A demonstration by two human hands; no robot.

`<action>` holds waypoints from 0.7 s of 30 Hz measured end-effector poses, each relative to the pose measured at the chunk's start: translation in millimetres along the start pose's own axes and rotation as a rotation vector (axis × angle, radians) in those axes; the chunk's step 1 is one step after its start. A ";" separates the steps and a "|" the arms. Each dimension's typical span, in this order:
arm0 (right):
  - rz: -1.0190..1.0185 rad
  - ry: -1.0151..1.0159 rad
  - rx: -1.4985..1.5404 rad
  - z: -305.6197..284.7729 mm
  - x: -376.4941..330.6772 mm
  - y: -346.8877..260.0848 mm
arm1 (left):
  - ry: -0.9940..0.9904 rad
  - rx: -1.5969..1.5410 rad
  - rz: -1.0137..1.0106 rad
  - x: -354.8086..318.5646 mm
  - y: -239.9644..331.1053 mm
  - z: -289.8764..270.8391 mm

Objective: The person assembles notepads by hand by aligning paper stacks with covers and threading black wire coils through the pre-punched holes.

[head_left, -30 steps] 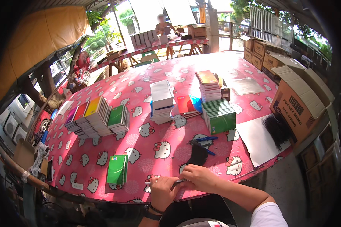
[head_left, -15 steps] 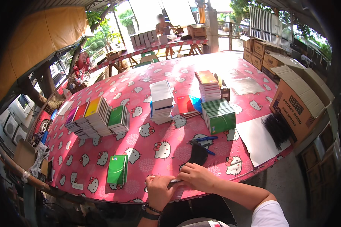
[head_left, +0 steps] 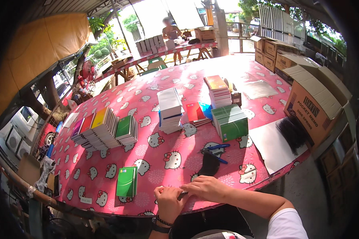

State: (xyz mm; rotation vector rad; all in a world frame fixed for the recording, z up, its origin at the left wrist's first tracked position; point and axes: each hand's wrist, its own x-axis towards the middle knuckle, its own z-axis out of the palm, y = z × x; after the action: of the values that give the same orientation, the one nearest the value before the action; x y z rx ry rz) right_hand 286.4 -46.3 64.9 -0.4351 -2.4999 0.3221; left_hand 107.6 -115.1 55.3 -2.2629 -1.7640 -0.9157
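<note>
My left hand point(head_left: 168, 202) and my right hand point(head_left: 206, 188) meet at the near edge of the pink cartoon-print table point(head_left: 151, 147). Together they pinch a small dark object point(head_left: 183, 195) between their fingers; what it is I cannot tell. Just beyond my right hand lies a black bundle point(head_left: 209, 164) with a blue tool point(head_left: 215, 152) beside it. A small stack of green notebooks point(head_left: 127, 182) lies to the left of my left hand.
Stacks of coloured notebooks point(head_left: 103, 129) stand at left, a white-topped stack point(head_left: 170, 109) in the middle, green stack point(head_left: 230, 122) and tall stack point(head_left: 218, 91) at right. Grey sheet with black spirals point(head_left: 291, 133) and cardboard boxes point(head_left: 315, 103) at right. A person sits far behind.
My hands have shifted slightly while working the small object between them; my right hand has slid a little over toward the left hand. Nothing else on the table moved.
</note>
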 end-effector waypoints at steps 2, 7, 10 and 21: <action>-0.018 0.017 0.001 -2.8 2.0 -2.5 | 0.003 -0.014 -0.003 -0.2 0.1 -1.0; 0.078 0.067 0.019 3.9 -2.4 -4.6 | 0.017 -0.040 -0.033 1.1 4.8 -2.5; 0.125 0.007 -0.010 4.0 -1.9 -8.3 | -0.003 -0.015 -0.027 -0.3 3.3 -0.5; 0.033 0.067 -0.016 7.7 4.2 -6.1 | 0.068 0.105 -0.076 -8.5 2.7 0.9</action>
State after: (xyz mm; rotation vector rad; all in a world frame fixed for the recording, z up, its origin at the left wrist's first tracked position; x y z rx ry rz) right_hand 277.2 -51.4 62.8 -0.4865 -2.4339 0.2960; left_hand 109.3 -122.6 50.8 -2.0892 -1.8350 -0.8807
